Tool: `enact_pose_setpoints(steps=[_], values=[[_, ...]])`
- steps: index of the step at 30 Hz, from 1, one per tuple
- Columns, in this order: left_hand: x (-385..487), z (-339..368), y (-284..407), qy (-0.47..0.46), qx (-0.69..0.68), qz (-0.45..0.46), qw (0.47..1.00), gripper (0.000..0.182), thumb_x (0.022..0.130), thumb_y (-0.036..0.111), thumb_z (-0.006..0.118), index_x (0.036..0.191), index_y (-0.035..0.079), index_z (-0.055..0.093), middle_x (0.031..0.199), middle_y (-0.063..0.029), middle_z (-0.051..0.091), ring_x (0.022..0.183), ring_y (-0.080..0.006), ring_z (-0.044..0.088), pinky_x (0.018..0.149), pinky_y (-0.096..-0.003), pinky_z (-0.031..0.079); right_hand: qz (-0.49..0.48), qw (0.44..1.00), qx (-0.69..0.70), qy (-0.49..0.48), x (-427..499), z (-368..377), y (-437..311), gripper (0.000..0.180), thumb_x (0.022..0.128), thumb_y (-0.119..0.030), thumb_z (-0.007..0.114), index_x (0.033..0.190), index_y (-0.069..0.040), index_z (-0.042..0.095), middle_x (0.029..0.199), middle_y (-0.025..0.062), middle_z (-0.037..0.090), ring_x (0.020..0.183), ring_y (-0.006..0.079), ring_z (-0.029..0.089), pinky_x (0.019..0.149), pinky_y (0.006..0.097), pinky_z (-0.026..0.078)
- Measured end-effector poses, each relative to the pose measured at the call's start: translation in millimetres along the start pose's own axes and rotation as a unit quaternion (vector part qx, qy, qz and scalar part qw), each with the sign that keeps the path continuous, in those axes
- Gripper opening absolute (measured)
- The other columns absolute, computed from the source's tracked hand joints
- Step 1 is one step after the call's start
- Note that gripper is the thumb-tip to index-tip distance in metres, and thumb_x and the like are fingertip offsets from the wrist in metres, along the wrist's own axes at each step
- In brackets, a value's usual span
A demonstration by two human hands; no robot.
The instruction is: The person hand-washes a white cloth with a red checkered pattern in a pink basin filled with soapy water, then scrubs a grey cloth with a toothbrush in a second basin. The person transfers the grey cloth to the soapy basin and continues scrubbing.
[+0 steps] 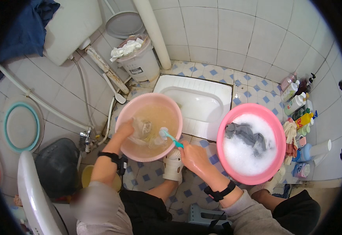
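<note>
My right hand point(195, 155) grips the teal handle of a small scrubbing brush point(173, 140). Its white bristle head is over the murky water in a pale pink plastic basin point(151, 98). In the same basin lies a pale soaked item point(144, 129), partly under the water; its exact kind is unclear. My left hand point(126, 128) holds this item at its left side, with the fingertips partly hidden. To the right stands a brighter pink basin point(222, 138) full of white suds, and grey cloth point(244, 133) lies on the foam.
A white squat toilet point(201, 85) is set in the floor between the basins. A lidded bin point(143, 66) heaped with tissue stands behind. Several bottles point(295, 102) line the right wall. A blue-grey stool point(207, 216) is below me, and a faucet point(84, 139) is at left.
</note>
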State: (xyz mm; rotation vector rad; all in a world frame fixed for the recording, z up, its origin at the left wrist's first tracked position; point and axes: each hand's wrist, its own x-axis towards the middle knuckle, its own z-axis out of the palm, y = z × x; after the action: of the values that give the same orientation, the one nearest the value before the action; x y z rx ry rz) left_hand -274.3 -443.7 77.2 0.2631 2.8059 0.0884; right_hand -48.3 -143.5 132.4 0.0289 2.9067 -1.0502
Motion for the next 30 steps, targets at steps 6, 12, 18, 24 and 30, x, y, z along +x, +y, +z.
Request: enact_pose_setpoints(steps=[6,12,18,24,30], values=[[-25.4,-95.4,1.5,0.232,-0.379,0.036,0.895,0.051,0.087,0.007,0.045,0.138,0.008,0.046,0.119,-0.0256,0.059,0.107,-0.0380,0.060,0.091,-0.0416,0.047,-0.083,0.994,-0.012,0.064,1.6,13.3,9.7,0.020,0.089,-0.009,0.050,0.105,0.002,0.055,0.086,0.0195,0.063,0.075,0.0382,0.065,0.061,0.0477,0.050],[-43.5,-64.6,14.3,0.095,-0.141,0.070,0.983,0.053,0.087,0.006,0.047,0.140,0.006,0.042,0.126,-0.0251,0.057,0.118,-0.0361,0.055,0.099,-0.0401,0.044,-0.212,0.967,-0.050,0.129,2.8,-8.3,18.3,0.036,0.086,-0.012,0.055,0.121,-0.004,0.055,0.084,0.0160,0.061,0.069,0.0354,0.063,0.058,0.0465,0.049],[-36.0,-36.0,6.3,0.036,-0.156,0.076,0.984,0.056,0.086,0.005,0.051,0.141,0.004,0.041,0.126,-0.0252,0.056,0.116,-0.0354,0.057,0.097,-0.0366,0.044,-0.074,0.985,0.062,0.141,9.2,-107.3,41.1,0.035,0.088,-0.016,0.058,0.122,-0.005,0.056,0.090,0.0208,0.063,0.080,0.0380,0.063,0.070,0.0467,0.050],[-39.1,-33.3,12.0,-0.064,-0.166,0.044,0.983,0.057,0.085,0.006,0.052,0.140,0.004,0.042,0.126,-0.0259,0.057,0.116,-0.0353,0.056,0.098,-0.0368,0.043,0.114,0.944,0.020,0.308,7.1,-291.4,177.5,0.036,0.087,-0.029,0.064,0.107,0.001,0.064,0.077,0.0167,0.068,0.071,0.0278,0.066,0.071,0.0406,0.051],[-32.6,-29.4,15.9,-0.048,-0.097,0.093,0.990,0.059,0.082,0.007,0.054,0.139,0.002,0.042,0.121,-0.0268,0.059,0.114,-0.0376,0.057,0.096,-0.0380,0.044,0.249,0.847,0.084,0.462,-54.2,-444.6,317.0,0.028,0.090,-0.022,0.063,0.098,0.004,0.068,0.069,0.0058,0.067,0.055,0.0126,0.060,0.055,0.0267,0.049]])
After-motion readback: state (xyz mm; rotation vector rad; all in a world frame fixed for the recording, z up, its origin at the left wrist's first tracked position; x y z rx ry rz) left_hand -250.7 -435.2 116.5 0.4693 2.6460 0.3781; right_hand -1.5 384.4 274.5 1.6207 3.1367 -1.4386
